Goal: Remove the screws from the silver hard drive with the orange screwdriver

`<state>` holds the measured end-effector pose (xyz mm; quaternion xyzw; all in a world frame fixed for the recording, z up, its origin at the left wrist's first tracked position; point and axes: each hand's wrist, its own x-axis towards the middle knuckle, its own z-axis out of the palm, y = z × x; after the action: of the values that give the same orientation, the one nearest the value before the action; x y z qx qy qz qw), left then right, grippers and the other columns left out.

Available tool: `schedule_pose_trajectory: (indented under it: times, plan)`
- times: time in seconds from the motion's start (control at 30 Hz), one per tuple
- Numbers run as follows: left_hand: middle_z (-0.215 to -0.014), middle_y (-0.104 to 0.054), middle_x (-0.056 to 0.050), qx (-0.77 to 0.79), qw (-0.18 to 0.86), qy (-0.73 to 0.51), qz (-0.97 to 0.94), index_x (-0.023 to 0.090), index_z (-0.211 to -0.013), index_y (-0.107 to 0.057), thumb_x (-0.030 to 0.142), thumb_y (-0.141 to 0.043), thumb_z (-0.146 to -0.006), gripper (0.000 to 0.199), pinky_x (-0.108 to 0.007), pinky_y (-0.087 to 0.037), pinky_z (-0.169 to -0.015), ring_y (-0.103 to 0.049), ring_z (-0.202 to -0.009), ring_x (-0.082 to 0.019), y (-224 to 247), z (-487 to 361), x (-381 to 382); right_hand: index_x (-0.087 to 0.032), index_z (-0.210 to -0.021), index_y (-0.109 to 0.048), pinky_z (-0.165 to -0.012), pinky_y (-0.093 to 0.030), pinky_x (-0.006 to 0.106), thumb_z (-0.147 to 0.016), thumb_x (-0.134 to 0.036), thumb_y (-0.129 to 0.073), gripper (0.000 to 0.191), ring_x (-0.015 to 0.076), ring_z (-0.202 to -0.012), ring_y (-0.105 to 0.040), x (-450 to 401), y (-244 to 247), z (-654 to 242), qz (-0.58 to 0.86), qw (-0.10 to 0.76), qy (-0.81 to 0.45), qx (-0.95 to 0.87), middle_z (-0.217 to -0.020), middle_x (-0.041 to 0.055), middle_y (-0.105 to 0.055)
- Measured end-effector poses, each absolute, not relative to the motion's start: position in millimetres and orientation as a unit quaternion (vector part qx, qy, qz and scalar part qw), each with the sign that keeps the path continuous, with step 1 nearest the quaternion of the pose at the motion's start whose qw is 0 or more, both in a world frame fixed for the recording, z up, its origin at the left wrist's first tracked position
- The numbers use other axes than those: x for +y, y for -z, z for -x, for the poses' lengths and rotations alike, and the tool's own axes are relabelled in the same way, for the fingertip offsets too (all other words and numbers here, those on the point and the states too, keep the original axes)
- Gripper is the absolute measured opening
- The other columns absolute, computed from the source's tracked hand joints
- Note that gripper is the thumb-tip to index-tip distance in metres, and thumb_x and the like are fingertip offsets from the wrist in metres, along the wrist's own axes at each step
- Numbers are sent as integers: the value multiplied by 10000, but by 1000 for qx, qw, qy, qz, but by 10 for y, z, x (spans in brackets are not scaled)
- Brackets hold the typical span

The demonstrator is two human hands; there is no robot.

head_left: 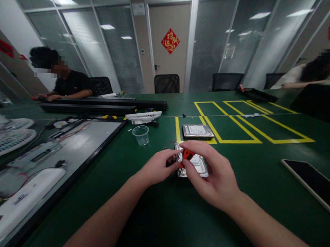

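My right hand [216,174] grips a short red-and-black tool handle [187,156], which looks like a screwdriver, between thumb and fingers. Below it a silver hard drive [198,166] lies on the green table, partly covered by my hands. My left hand [158,165] is closed in a pinch at the drive's left edge, close to the tool. Something small and dark shows at its fingertips, too small to name. The tool's tip is hidden. A second hard drive [197,131] lies just beyond, label side up.
A clear plastic cup [140,135] and a white fan grille [143,117] stand left of the drives. A framed panel [98,134] with parts fills the left side. At right lies a phone [314,183]. Yellow tape [238,141] marks the table. Two people sit across.
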<state>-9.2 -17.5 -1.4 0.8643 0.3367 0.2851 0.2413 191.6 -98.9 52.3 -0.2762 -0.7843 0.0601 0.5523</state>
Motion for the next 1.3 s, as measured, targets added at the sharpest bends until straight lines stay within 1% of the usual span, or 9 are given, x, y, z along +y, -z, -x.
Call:
schedule_pose_trajectory:
  times: [0.13, 0.3, 0.43, 0.57, 0.67, 0.87, 1.03, 1.2, 1.3]
  plan:
    - [-1103, -757, -64, 347, 242, -278, -863, 217, -1283, -727, 327, -672, -1009, 301, -383, -532, -885, -687, -989, -266, -1, 90, -183, -225, -1423, -602, -1075, -577, 366, -944, -75, -678, 507, 218, -1218, -700, -1007, -533, -1918, 275, 547, -71, -788, -1331, 93, -712]
    - [-1132, -749, -75, 331, 242, -279, -869, 219, -1319, -709, 382, -649, -1033, 335, -375, -533, -871, -684, -995, -268, -22, 99, -186, -245, -1347, -661, -984, -606, 364, -924, -139, -780, 452, 225, -1144, -682, -973, -542, -1920, 273, 556, -46, -784, -1233, 91, -670]
    - [-1116, -750, -71, 330, 235, -281, -870, 216, -1283, -720, 366, -646, -1035, 299, -377, -529, -871, -688, -988, -265, -11, 93, -179, -256, -1323, -676, -943, -611, 345, -938, -109, -750, 419, 209, -1088, -693, -958, -542, -1913, 278, 558, -39, -781, -1190, 76, -676]
    - [-1136, -758, -61, 335, 243, -288, -863, 226, -1256, -730, 303, -664, -1017, 260, -387, -531, -919, -694, -1021, -263, 1, 79, -182, -257, -1399, -622, -1043, -585, 365, -967, -80, -666, 469, 217, -1198, -700, -978, -521, -1912, 281, 553, -67, -781, -1312, 79, -709]
    - [-1142, -764, -64, 349, 244, -281, -860, 224, -1257, -731, 307, -670, -1011, 266, -391, -537, -909, -698, -1019, -269, -3, 81, -187, -260, -1470, -561, -1022, -596, 362, -982, -105, -645, 519, 212, -1176, -720, -993, -504, -1921, 302, 545, -93, -777, -1361, 81, -708]
    - [-1182, -752, -90, 343, 248, -275, -863, 201, -1265, -728, 378, -673, -1020, 307, -377, -547, -891, -685, -1031, -275, -13, 100, -181, -267, -1383, -616, -990, -598, 398, -920, -189, -801, 505, 242, -1157, -683, -949, -515, -1926, 291, 558, -44, -776, -1248, 90, -679]
    - [-1140, -752, -83, 336, 240, -284, -865, 204, -1273, -724, 372, -656, -1029, 304, -369, -540, -883, -682, -1008, -267, 10, 95, -170, -264, -1332, -646, -913, -605, 367, -915, -150, -798, 458, 216, -1058, -674, -927, -524, -1916, 292, 565, -30, -771, -1155, 70, -664]
    - [-1119, -757, -65, 338, 245, -290, -861, 221, -1265, -731, 307, -674, -1007, 278, -378, -539, -909, -686, -997, -260, 6, 83, -186, -241, -1407, -602, -1036, -574, 377, -954, -63, -655, 490, 216, -1178, -674, -974, -532, -1905, 277, 552, -68, -784, -1274, 85, -689]
    - [-1146, -758, -78, 341, 247, -283, -862, 212, -1269, -728, 317, -676, -1006, 289, -378, -544, -897, -688, -1015, -270, -12, 87, -191, -235, -1406, -602, -1074, -559, 387, -943, -79, -679, 495, 228, -1234, -658, -986, -534, -1906, 276, 548, -65, -787, -1325, 98, -668]
